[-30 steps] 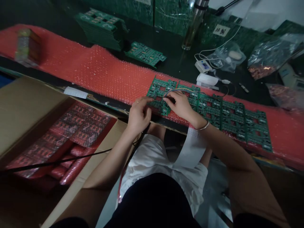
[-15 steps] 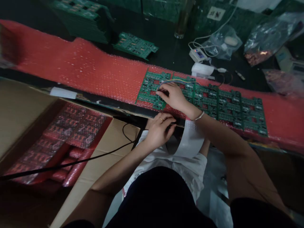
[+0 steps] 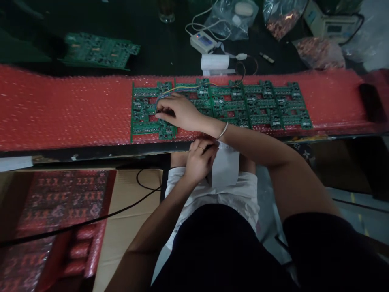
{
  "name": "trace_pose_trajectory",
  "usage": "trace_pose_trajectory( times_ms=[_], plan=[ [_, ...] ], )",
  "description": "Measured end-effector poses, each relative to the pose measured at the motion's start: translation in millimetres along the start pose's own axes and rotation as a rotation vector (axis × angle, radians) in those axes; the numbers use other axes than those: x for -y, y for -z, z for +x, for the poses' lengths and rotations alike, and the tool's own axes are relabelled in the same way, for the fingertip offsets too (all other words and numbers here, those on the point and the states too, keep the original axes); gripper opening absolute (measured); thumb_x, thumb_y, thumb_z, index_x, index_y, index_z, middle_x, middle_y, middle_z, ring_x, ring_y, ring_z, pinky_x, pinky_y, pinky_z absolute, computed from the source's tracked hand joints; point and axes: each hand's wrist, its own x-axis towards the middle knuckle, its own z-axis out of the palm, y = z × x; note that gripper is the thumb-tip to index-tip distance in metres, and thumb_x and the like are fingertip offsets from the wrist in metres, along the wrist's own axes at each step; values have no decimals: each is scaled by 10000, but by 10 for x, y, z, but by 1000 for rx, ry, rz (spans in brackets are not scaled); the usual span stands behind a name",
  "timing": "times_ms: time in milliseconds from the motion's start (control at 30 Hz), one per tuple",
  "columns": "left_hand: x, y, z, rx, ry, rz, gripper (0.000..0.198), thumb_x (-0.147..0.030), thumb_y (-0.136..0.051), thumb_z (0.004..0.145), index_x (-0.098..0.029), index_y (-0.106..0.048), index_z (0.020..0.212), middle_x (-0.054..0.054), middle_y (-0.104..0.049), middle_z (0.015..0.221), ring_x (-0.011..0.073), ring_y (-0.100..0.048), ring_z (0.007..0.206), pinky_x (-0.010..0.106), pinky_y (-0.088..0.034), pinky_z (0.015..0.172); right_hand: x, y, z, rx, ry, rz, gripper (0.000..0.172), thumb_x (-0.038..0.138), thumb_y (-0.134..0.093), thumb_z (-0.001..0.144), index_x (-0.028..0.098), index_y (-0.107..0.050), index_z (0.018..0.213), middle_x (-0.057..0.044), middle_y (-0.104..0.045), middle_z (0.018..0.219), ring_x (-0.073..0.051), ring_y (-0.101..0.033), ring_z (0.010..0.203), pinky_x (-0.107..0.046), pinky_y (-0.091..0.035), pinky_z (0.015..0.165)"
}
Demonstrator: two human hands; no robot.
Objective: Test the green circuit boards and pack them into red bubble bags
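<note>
A row of several green circuit boards [image 3: 231, 106] lies on red bubble wrap along the table's front. Over the leftmost board, my right hand [image 3: 179, 112] is closed in a pinch on the end of a thin multicoloured cable [image 3: 190, 86]. The pinched tip is hidden by my fingers. At the table edge just below, my left hand [image 3: 199, 159] has its fingers curled together; whatever they hold is hidden. Beside it hangs a white paper sheet [image 3: 225, 166], and I cannot tell whether the fingers grip it.
Red bubble wrap [image 3: 67, 109] covers the table's front. Behind it are stacked circuit boards [image 3: 99, 50], a small white device [image 3: 203, 42], a paper roll [image 3: 214, 62] and bags of copper-coloured parts [image 3: 319, 52]. An open carton [image 3: 130, 211] with wrapped boards stands at lower left, crossed by a black cable [image 3: 118, 211].
The view has swung to the right, so the table's things sit further left. My right hand stays pinched over the leftmost board, and my left hand remains curled at the table edge.
</note>
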Motion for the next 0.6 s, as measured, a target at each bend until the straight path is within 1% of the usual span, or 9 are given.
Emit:
trace_pose_trajectory(
  times_ms=[67, 167, 233, 300, 400, 500, 533, 600],
  plan=[
    [-12, -6, -4, -17, -30, 31, 121, -229, -638, 1007, -214, -758, 1007, 69, -741, 1063, 227, -607, 1009, 372, -476, 850, 1, 4, -3, -7, -1, 10, 199, 426, -552, 1047, 259, -625, 965, -25, -693, 968, -202, -597, 1011, -376, -408, 1035],
    [-72, -7, -10, -2, -18, 45, 130, -230, -624, 1011, -208, -747, 974, 73, -752, 1043, 233, -613, 1013, 383, -473, 856, 4, 6, -3, -17, -12, 16, 196, 427, -566, 1040, 262, -637, 962, -23, -701, 955, -200, -603, 999, -367, -418, 1027],
    [-123, 75, 5, 8, 17, 7, 151, -229, -594, 1022, -209, -734, 967, 74, -751, 1051, 233, -627, 1021, 392, -485, 872, 5, 3, -2, -6, -24, 13, 191, 429, -567, 1040, 268, -644, 972, -19, -711, 972, -196, -604, 1005, -364, -418, 1038],
    [-142, 267, 52, -9, 72, -37, 153, -225, -574, 1028, -214, -720, 981, 70, -744, 1082, 227, -639, 1033, 398, -506, 903, 8, -6, -5, -1, -30, 10, 187, 429, -562, 1044, 273, -647, 987, -11, -717, 994, -194, -605, 1013, -369, -415, 1050],
    [-38, 701, 160, -61, 233, 8, 139, -251, -571, 1031, -237, -708, 1005, 63, -728, 1146, 233, -639, 1099, 432, -519, 993, 16, -29, -24, -35, -14, 20, 174, 409, -580, 1033, 257, -654, 994, -22, -721, 1006, -214, -607, 1020, -390, -429, 1019],
    [220, 1104, 232, -109, 377, 123, 123, -283, -594, 1011, -245, -707, 980, 66, -710, 1180, 253, -624, 1157, 458, -511, 1040, 17, -48, -48, -82, 19, 41, 143, 353, -604, 1014, 234, -661, 960, -46, -725, 970, -239, -611, 991, -400, -437, 964],
    [318, 1197, 241, -112, 401, 144, 118, -274, -600, 999, -241, -709, 967, 68, -706, 1183, 258, -619, 1167, 462, -508, 1048, 17, -50, -53, -95, 31, 49, 132, 336, -609, 1008, 230, -661, 950, -48, -726, 952, -242, -612, 973, -400, -437, 952],
    [488, 1307, 247, -94, 426, 160, 116, -239, -602, 975, -229, -714, 945, 71, -700, 1185, 264, -607, 1181, 477, -491, 1070, 24, -50, -64, -114, 49, 59, 124, 320, -617, 997, 227, -662, 929, -46, -729, 924, -245, -615, 940, -398, -438, 933]
  ],
)
